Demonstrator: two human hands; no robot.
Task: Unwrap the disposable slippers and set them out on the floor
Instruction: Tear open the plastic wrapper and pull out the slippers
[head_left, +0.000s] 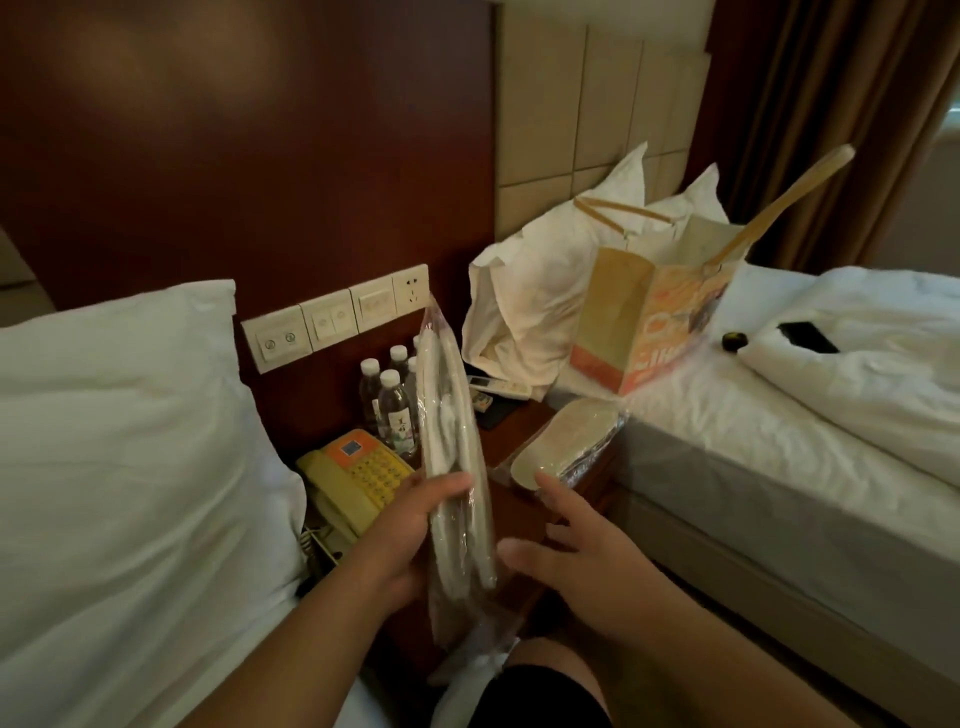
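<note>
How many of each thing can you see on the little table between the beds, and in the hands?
Wrapped slipper packs: 2, one in the left hand at, one on the table
Water bottles: at least 4; some are hidden behind the held pack
Telephones: 1
Remote controls: 1
Total: at least 8

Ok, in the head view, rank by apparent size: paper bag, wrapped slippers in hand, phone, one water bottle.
1. Paper bag
2. Wrapped slippers; they rival the bag but are nearer the camera, so this order is unsure
3. Phone
4. Water bottle

The left hand holds the slippers.
</note>
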